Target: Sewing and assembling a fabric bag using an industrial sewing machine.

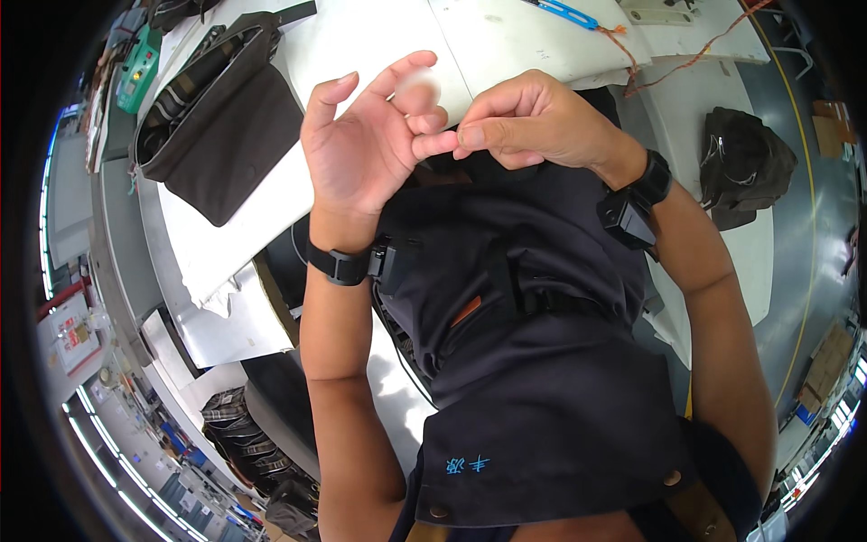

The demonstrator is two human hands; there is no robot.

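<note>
My left hand (361,149) is raised above the white worktable, palm turned up and fingers spread, with nothing lying in it; part of the fingers is blurred. Thumb and index of my right hand (533,126) pinch the end of my left little finger. Whether something tiny sits in that pinch cannot be made out. A dark grey fabric bag (244,135) with plaid lining rests on the table left of my left hand, its flap side toward me. Both wrists carry black strapped devices, and a dark apron (542,379) covers my front.
The white worktable (361,36) spans the far side. At its far edge lies a blue-handled tool (567,13) tied to an orange cord (682,63). Another dark bag (745,158) sits at the right. A plaid-and-dark fabric pile (244,434) is at lower left.
</note>
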